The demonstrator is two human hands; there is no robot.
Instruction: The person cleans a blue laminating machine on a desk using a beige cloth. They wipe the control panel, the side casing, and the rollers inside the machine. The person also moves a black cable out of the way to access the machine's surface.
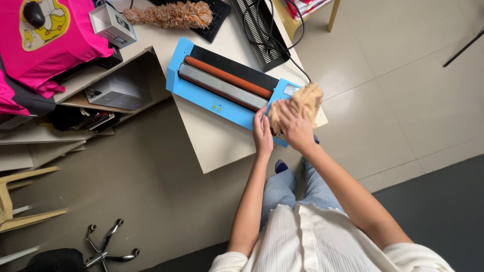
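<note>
Right hand [296,127] presses a tan cloth [302,103] onto the blue roller machine [217,83], left hand [262,133] flat, empty, beside it

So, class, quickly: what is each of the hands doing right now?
Left hand: open, flat on the blue machine.
Right hand: closed on a tan cloth.

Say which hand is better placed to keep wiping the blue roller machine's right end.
Right, probably. The right hand already grips the tan cloth on the right end of the blue roller machine. The left hand lies flat on the machine's front edge, holding nothing, apparently bracing it.
</note>
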